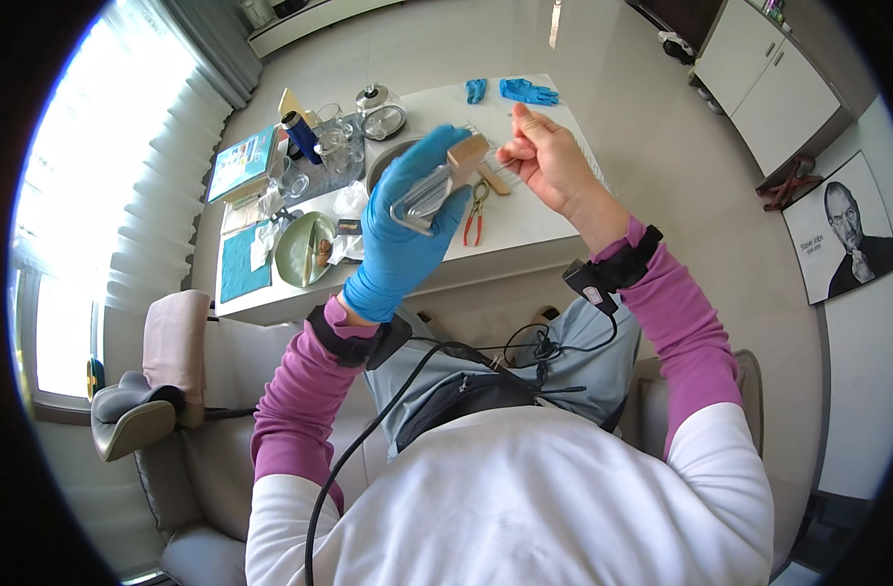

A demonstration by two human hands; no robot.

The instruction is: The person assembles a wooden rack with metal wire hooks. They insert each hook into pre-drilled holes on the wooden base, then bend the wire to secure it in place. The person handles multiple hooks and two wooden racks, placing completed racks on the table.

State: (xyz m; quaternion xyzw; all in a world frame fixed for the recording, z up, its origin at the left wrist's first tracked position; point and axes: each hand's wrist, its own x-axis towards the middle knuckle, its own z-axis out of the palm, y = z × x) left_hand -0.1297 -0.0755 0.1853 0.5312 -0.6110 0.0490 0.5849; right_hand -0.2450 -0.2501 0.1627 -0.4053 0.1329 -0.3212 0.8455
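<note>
My left hand [404,210], in a blue glove, is raised over the table's near edge. Its fingers are closed around a clear, shiny rectangular piece [425,202] with a light-brown, wood-like block [468,156] at its upper end. Bare and without a glove, my right hand [547,161] is held a little to the right of that block, apart from it. Its fingers are curled and pinched together; whether something thin is between them cannot be made out. Red-handled pliers [476,213] and a flat wooden piece [492,180] lie on the table below the hands.
The white table [534,223] carries a round pan [380,164] partly behind my left hand, a green plate [295,252], a teal cloth [244,266], a dark blue bottle [300,136], a glass pot [376,105] and blue gloves [530,92]. A black cable [363,430] runs from my left wrist.
</note>
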